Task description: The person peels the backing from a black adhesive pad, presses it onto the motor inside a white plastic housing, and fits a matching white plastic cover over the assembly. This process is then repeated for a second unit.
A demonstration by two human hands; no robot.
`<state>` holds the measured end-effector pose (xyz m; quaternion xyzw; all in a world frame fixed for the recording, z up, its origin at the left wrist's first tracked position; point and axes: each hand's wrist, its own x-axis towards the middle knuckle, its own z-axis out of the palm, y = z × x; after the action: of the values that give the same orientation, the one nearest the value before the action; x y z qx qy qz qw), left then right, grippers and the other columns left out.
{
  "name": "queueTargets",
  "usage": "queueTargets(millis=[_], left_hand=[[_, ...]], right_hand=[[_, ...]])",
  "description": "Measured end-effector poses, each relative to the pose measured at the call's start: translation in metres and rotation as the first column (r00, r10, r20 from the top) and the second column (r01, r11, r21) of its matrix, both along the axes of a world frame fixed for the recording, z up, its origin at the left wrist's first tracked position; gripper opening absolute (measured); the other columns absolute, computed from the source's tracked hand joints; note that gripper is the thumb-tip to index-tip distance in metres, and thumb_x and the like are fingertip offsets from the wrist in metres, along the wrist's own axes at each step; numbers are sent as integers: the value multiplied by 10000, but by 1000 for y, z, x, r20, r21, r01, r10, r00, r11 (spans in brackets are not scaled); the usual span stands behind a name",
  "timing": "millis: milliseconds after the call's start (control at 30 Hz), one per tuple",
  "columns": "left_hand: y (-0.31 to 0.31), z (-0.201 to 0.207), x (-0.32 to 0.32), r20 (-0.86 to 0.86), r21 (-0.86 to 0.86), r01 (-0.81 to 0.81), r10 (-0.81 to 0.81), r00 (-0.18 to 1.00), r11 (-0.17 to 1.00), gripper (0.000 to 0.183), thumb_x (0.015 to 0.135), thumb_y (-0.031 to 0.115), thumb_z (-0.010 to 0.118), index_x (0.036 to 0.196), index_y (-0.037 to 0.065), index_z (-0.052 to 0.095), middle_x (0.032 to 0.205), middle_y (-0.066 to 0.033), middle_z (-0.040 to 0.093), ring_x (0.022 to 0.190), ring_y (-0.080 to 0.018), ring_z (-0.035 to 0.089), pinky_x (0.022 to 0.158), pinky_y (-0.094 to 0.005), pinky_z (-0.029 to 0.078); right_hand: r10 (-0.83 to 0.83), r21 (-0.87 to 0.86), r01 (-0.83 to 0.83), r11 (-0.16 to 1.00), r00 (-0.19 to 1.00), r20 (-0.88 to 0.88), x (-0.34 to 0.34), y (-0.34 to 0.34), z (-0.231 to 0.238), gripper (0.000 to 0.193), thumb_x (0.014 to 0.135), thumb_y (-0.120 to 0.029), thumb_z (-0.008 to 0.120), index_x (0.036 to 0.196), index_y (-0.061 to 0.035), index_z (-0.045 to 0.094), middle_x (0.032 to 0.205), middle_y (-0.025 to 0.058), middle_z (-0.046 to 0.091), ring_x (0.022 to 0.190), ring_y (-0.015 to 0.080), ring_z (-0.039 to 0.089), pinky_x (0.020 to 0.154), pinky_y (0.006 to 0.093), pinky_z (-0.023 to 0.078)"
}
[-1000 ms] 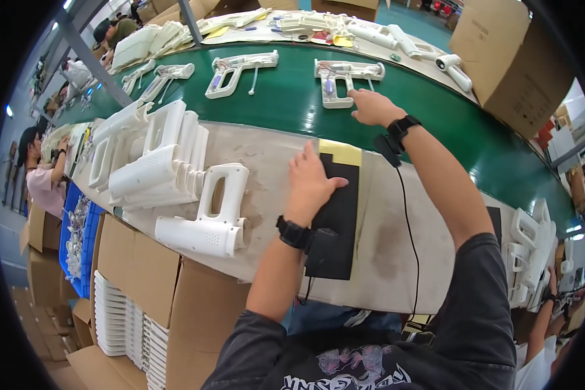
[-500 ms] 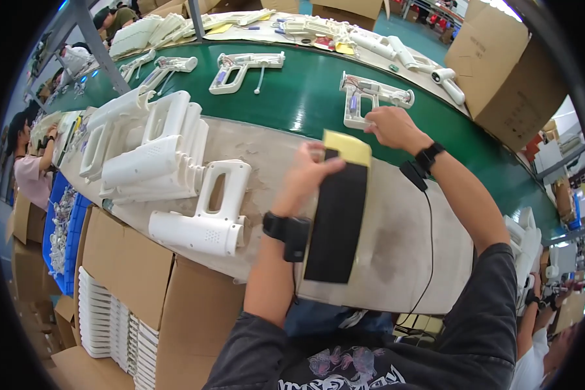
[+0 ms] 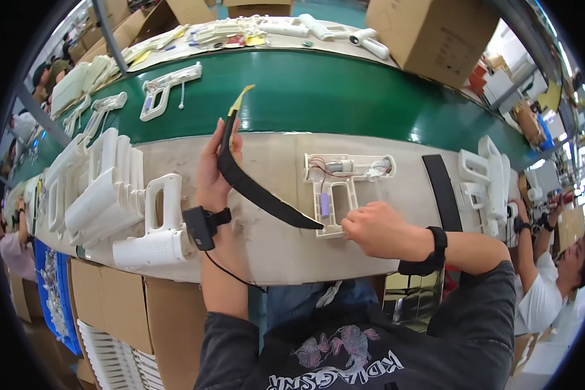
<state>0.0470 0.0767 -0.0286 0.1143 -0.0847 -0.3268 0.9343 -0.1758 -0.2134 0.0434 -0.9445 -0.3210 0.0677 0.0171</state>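
Observation:
My left hand (image 3: 222, 159) grips a bent black foam-like strip (image 3: 257, 192) by its upper part, where a bit of yellow backing paper (image 3: 242, 97) sticks up. The strip slants down to the right, its lower tip at the handle of an open white gun-shaped housing (image 3: 338, 198). Inside that housing are red wires, a motor (image 3: 339, 166) and a purple battery-like cylinder (image 3: 325, 204). My right hand (image 3: 378, 229) is closed at the bottom of the housing's handle; its fingertips are partly hidden.
Stacked white shells (image 3: 104, 188) and a single shell (image 3: 153, 227) lie at left. Another black strip (image 3: 442, 192) and more shells (image 3: 484, 175) lie at right, near a co-worker (image 3: 546, 286). Beyond runs a green conveyor belt (image 3: 344, 97) carrying housings. Cartons (image 3: 110, 292) stand below the table.
My right hand has brought the housing from the green belt onto the table. My left hand has moved left with the strip, which now bends and shows its edge. My view has shifted right.

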Motion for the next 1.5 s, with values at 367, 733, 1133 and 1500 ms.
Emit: queueTargets(millis=[367,733,1133,1500], left_hand=[[-39,51,-48,92,455,-194,171,981,869,300,1010,242,638,1178,-2,681,1063,-112,749,911,-200,740,813,-314,606],[-30,58,-60,388,177,-631,536,750,755,319,1007,180,640,1273,14,584,1120,-102,716,981,-176,716,851,-305,592],[-35,63,-66,837,313,-873,327,439,373,283,886,39,769,1145,-36,682,1098,-105,743,957,-142,705,836,-264,556],[-57,56,-72,997,48,-978,-63,36,201,255,799,-55,735,1044,3,694,976,-128,715,945,-306,670,843,-379,532]], right_hand=[[-182,343,203,917,979,-94,11,-8,32,163,885,-206,748,963,-67,715,841,95,678,774,282,681,682,382,517],[-89,669,-258,698,895,438,90,85,91,405,843,-91,789,1227,-30,674,1286,141,603,1009,308,654,878,373,546],[-251,542,-172,823,745,619,129,69,72,345,852,-60,773,1187,-13,703,1200,117,659,1032,299,621,844,365,540],[44,829,172,532,972,-230,142,14,60,282,814,-10,820,1085,3,746,967,30,689,889,112,649,825,279,543]])
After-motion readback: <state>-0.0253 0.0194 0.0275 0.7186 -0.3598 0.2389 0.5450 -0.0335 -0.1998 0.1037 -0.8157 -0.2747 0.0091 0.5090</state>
